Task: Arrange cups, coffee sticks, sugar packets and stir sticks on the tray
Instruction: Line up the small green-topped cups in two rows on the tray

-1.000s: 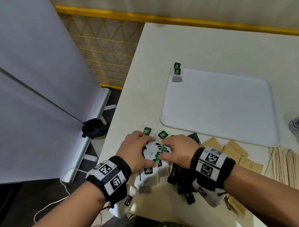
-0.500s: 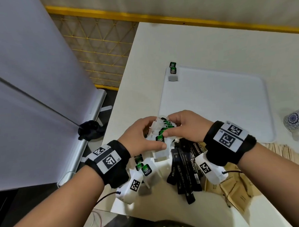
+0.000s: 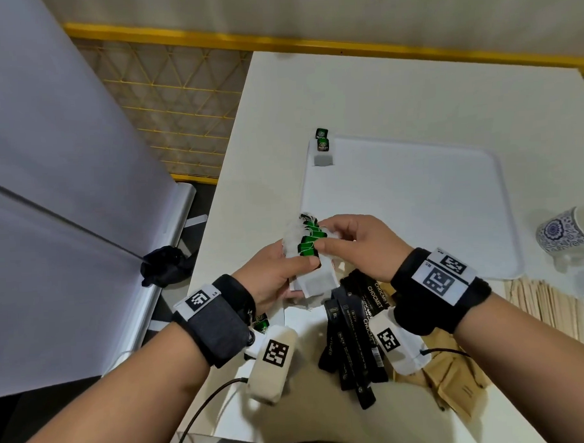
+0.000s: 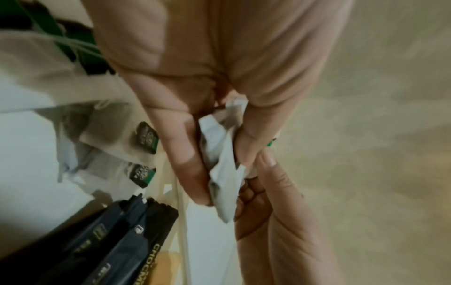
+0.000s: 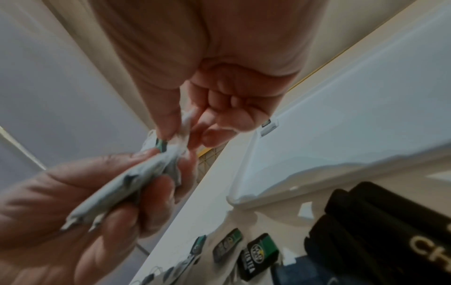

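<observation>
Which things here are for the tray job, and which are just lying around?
For the job:
- tray
- tea bags, held by left hand and right hand
- black coffee sticks
- brown sugar packets
- wooden stir sticks
- cups

Just lying about:
- grey screen
- black cable

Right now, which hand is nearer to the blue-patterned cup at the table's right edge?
Right. The right hand is left of the cup, across the tray; the left hand lies further left.

A staged recording room: grey backdrop screen [image 3: 48,198], yellow mesh fence [image 3: 178,102], plain white table [image 3: 395,93].
</observation>
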`<state>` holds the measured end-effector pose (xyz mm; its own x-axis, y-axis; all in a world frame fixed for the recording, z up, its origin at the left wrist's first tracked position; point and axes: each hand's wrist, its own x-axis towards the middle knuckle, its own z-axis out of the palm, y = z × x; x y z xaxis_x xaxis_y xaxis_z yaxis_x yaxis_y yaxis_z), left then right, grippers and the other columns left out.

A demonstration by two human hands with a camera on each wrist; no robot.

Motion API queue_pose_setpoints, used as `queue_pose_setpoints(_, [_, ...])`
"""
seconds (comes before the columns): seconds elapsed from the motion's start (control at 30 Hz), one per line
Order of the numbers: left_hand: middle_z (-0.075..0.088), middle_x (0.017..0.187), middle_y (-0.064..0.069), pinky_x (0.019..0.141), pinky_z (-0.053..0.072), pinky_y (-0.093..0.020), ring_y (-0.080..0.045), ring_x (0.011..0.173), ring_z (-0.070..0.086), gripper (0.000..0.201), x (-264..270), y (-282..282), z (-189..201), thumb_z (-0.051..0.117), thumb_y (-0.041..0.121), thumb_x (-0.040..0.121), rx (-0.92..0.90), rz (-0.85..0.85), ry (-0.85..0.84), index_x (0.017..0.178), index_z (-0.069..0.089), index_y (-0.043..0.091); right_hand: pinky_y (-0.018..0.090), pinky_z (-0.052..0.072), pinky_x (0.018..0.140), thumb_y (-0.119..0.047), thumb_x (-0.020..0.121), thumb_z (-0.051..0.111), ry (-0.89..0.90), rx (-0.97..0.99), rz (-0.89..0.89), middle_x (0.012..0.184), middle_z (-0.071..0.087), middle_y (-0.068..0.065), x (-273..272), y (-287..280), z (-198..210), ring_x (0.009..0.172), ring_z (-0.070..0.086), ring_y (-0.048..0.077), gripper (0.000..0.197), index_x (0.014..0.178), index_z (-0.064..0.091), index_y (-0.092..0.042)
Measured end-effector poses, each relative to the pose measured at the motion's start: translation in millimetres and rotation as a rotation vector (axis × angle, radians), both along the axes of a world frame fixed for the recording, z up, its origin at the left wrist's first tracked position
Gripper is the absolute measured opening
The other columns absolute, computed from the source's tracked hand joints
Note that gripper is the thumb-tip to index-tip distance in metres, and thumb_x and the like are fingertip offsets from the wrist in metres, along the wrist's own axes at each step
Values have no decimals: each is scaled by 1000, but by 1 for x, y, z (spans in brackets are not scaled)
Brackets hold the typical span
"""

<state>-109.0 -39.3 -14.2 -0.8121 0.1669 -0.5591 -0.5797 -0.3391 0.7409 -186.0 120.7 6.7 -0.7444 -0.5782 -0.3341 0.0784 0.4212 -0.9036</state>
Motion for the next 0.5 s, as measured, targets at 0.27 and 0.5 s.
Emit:
queue_pose_setpoints(0.27, [65,110,-20,57,57,-31,-28,84,68,50,-14,8,2,69,12,82,142,140,-38,129,54,3,23,49,59,-20,71,83,-115,39,-84,71,56,1,-3,10,-4,61,56,10,40,103,60,-27])
queue_pose_setpoints(0.5, [69,108,-21,70,58,-38,-32,91,69,30,-21,1,1,43,-8,91,207,195,-91,118,53,0,20,55,60,-10,85,68,-225,-51,-245,74,67,1,-15,16,-10,64,62,11,7,83,70,-17])
